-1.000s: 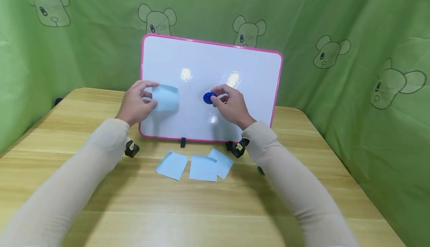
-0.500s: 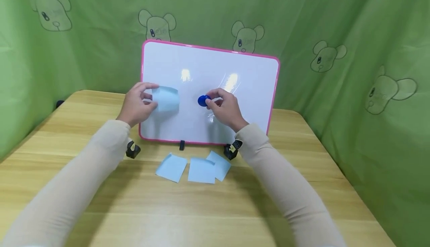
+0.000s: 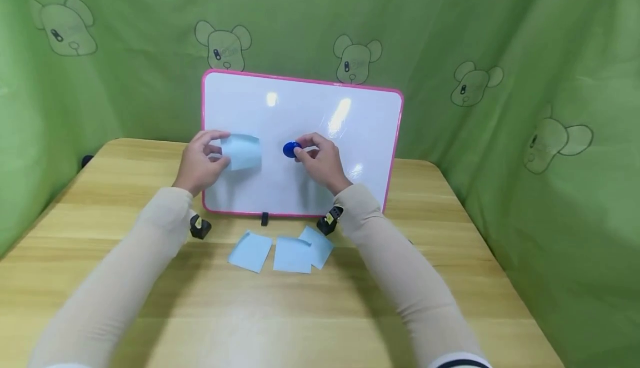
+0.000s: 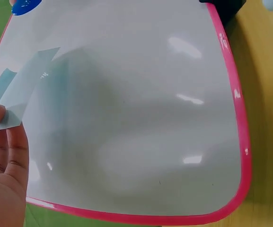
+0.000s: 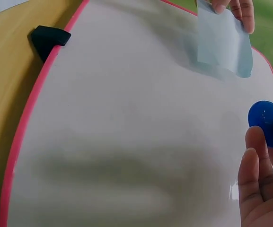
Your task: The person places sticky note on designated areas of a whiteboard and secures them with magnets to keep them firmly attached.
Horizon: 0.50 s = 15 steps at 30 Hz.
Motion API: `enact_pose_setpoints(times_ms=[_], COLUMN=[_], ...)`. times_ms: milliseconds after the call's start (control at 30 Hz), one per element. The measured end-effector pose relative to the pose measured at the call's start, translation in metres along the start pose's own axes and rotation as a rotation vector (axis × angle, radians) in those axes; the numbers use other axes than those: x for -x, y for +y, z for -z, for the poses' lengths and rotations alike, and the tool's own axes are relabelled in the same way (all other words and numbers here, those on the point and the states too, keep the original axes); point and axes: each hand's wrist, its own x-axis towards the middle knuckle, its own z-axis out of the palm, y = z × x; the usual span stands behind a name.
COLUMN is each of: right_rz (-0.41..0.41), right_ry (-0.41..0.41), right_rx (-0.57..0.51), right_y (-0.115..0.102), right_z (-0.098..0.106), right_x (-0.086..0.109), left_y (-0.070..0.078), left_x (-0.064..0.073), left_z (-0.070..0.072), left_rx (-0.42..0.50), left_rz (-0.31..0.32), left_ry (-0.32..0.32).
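A whiteboard [image 3: 345, 151] with a pink frame stands tilted on the table. In front of its left part, my left hand [image 3: 200, 159] pinches a light blue sticky note [image 3: 241, 152] by its left edge. The left wrist view shows the note [image 4: 25, 87] curving, with a gap between it and the board. My right hand [image 3: 322, 159] pinches a round blue magnet [image 3: 291, 149] between thumb and fingers, to the right of the note. From the right wrist, the magnet [image 5: 265, 120] appears held off the board, apart from the note [image 5: 224, 42].
Three more light blue sticky notes [image 3: 250, 252] lie on the wooden table [image 3: 240, 323] before the board, two of them overlapping. A small black foot [image 3: 265, 219] supports the board's lower edge. A green curtain [image 3: 295, 12] hangs behind and at the sides.
My right hand has moved left with the magnet, closer to the note. The left hand keeps its grip on the note in nearly the same place. The head view has shifted slightly.
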Motion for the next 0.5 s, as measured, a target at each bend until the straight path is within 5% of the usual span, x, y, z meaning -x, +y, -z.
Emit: enact_pose_setpoints(times_ms=[500], right_rz=[-0.006], right_ry=[0.002], right_rx=[0.006], right_y=[-0.0028], right_z=[-0.0068], right_x=[-0.0014], left_y=[-0.0014], left_x=[-0.0075], left_z=[-0.0001], left_rx=[-0.016], left_rz=[0.021], left_ry=[0.006])
